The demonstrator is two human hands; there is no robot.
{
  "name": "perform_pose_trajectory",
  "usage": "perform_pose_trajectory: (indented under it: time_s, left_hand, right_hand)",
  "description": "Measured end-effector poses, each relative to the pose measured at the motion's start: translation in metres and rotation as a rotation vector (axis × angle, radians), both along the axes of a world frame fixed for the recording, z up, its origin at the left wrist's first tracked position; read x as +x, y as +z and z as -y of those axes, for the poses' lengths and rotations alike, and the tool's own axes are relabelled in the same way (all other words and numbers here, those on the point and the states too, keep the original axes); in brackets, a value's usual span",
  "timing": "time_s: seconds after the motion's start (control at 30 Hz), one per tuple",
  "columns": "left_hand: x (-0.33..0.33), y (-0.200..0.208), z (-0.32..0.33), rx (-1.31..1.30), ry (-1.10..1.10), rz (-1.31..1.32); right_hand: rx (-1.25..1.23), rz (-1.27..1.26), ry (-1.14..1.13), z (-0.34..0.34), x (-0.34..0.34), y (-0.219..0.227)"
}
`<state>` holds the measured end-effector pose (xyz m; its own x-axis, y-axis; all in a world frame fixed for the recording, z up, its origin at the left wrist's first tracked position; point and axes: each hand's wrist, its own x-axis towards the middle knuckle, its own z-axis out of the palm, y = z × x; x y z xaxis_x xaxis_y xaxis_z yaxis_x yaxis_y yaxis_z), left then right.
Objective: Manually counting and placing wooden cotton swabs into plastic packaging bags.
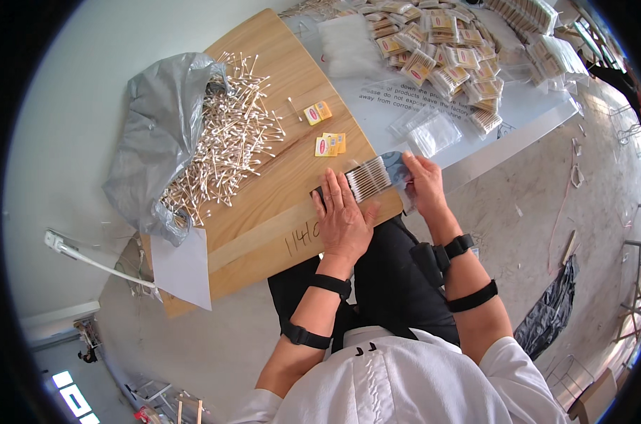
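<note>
A row of white cotton swabs (368, 179) lies side by side at the front right corner of the wooden table. My left hand (343, 215) rests flat with fingers stretched at the left end of the row, over a dark strip whose greater part it hides. At the row's other end is a blue-grey patterned flat piece (393, 167). My right hand (425, 185) pinches its right edge between thumb and fingers; some clear plastic shows beneath. Small yellow-and-white cards (326, 145) lie just beyond, with another card pair (317, 113) and a single loose swab (294, 109) farther back.
Loose cotton swabs (232, 134) spill from a grey plastic bag (158, 134) on the wooden table (299, 71). On the adjoining sheet-covered surface are empty clear bags (433, 134) and a heap of packed swabs (447, 56). White paper (182, 268) hangs over the table's left edge.
</note>
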<state>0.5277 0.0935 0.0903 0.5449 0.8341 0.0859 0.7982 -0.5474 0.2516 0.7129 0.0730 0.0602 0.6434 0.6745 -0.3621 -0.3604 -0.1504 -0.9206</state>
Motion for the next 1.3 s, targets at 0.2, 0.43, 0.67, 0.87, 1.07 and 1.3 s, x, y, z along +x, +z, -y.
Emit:
perform_pose_trajectory:
  time_s: [0.2,0.43,0.67,0.87,1.07,1.3]
  left_hand:
    - [0.018,0.004,0.003,-0.021,-0.009,-0.037]
    - [0.022,0.003,0.005,-0.006,-0.007,0.002]
    - [0.007,0.01,0.021,-0.042,-0.021,-0.053]
    - [0.025,0.01,0.022,-0.043,-0.033,-0.004]
    - [0.015,0.007,-0.014,0.068,0.062,0.139]
    - [0.012,0.021,-0.108,-0.032,0.427,0.106]
  right_hand:
    - [0.084,-0.236,-0.015,-0.004,-0.02,0.002]
    - [0.107,-0.3,-0.059,-0.002,-0.027,0.008]
    - [0.125,-0.35,-0.01,0.003,-0.02,-0.001]
    - [0.153,-0.367,-0.006,0.003,-0.022,0.002]
    - [0.152,-0.362,0.004,0.005,-0.019,0.0]
    - [0.135,-0.357,0.01,0.008,-0.022,-0.008]
